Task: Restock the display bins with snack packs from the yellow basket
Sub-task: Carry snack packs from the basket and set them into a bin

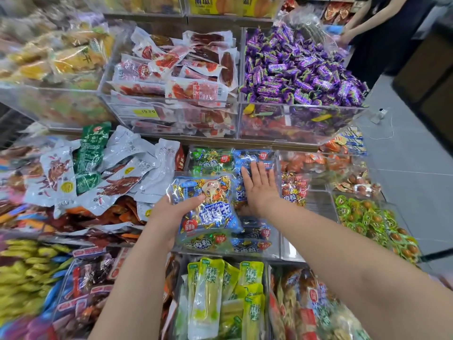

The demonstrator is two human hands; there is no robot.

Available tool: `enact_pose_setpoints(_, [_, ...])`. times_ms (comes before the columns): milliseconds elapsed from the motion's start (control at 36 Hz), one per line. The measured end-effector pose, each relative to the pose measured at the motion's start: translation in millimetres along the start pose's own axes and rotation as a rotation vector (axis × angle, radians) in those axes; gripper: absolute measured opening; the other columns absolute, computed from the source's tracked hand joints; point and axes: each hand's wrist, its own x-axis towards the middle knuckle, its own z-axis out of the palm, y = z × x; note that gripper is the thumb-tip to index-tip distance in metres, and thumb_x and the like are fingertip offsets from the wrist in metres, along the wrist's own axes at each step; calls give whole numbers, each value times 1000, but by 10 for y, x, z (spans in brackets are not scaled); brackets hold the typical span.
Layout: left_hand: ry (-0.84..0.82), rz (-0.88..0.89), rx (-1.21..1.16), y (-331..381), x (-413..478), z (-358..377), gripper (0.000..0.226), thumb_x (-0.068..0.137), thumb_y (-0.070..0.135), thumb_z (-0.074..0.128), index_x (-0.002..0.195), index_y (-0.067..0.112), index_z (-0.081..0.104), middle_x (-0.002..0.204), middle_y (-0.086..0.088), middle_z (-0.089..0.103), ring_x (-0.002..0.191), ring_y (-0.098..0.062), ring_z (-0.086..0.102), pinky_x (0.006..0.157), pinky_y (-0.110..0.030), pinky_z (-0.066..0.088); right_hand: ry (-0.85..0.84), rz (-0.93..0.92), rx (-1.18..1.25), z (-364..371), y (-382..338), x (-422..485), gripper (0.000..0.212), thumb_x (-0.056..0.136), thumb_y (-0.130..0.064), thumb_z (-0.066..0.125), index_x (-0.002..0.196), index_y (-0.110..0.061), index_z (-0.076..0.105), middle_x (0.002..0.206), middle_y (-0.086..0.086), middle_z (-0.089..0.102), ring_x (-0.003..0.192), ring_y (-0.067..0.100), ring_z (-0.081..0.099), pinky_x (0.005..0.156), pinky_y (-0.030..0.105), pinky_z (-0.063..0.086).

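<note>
Your left hand point(169, 212) is gripping a blue snack pack point(210, 204); your right hand point(259, 187), fingers straight, is pressing the binned packs point(252, 155) just beside it. Hold those flat while sliding yours in.

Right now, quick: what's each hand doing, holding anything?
Left hand: closed, holding a blue snack pack.
Right hand: open, pressing flat on the stocked blue packs.

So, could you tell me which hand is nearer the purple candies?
Right hand: flat on blue packs just below the candies; left hand: holding a pack, lower and leftward.
</note>
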Motion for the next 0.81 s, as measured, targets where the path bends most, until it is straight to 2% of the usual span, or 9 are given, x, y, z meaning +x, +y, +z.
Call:
enact_pose_setpoints(83, [-34,3,15,-5,-32,33,99,37,37,96,125,12,58,114,-14,70,106,-35,66,96,-55,49,124,-87,210,-128,71,-177,98,87,-31,59,149,-17,-15,155,12,-21,142,33,-20,114,46,-10])
enact_pose_setpoints(139, [-31,2,18,-6,-38,57,106,34,43,95,128,14,56,116,-14,69,107,-36,65,97,-56,48,323,-89,606,-251,120,-353,62,92,-19,52,148,-16,26,153,10,26,141,26,20,114,39,17])
enact_pose_setpoints(194, [-32,24,26,-15,-46,82,101,31,48,95,121,16,61,110,-11,72,103,-33,67,95,-55,50,326,15,1238,-417,112,-585,27,95,-23,50,120,-22,60,118,0,63,111,21,57,91,30,45])
enact_pose_setpoints(250, [-30,44,38,-21,-56,127,92,34,49,94,115,17,64,107,-10,73,100,-32,69,93,-53,52,157,74,1643,-498,106,-770,12,90,-31,60,99,-24,64,89,-4,70,82,14,66,69,25,51])
enact_pose_setpoints(333, [-52,78,9,-35,-62,243,81,38,48,91,109,18,66,102,-9,75,92,-28,72,88,-51,55,-88,-10,1590,-449,54,-954,51,73,-37,78,116,-21,57,89,-10,64,70,3,64,56,18,51])
enact_pose_setpoints(417, [-42,120,39,-54,-74,375,86,41,51,92,115,18,64,106,-7,74,95,-27,71,87,-51,55,-105,56,1589,-353,-14,-1066,84,65,-23,85,137,-17,42,121,-5,46,99,17,64,82,35,57])
enact_pose_setpoints(556, [50,121,-24,-51,-98,412,137,27,73,84,144,18,40,143,1,48,128,-24,50,106,-46,39,171,191,1989,-403,146,-1166,53,72,-6,78,119,-7,53,123,13,58,76,17,69,76,31,56])
enact_pose_setpoints(667, [156,126,-43,-99,-10,255,61,69,42,83,119,20,58,120,3,64,111,-19,60,83,-30,44,454,281,2189,-578,431,-1161,31,77,1,72,101,-10,56,91,9,66,61,10,66,56,20,52])
enact_pose_setpoints(806, [220,124,-70,-136,78,86,25,77,26,79,95,20,63,85,0,75,69,-10,71,54,-26,55,476,222,1689,-703,672,-1040,8,73,-12,77,71,-18,72,73,8,64,59,10,55,60,23,40])
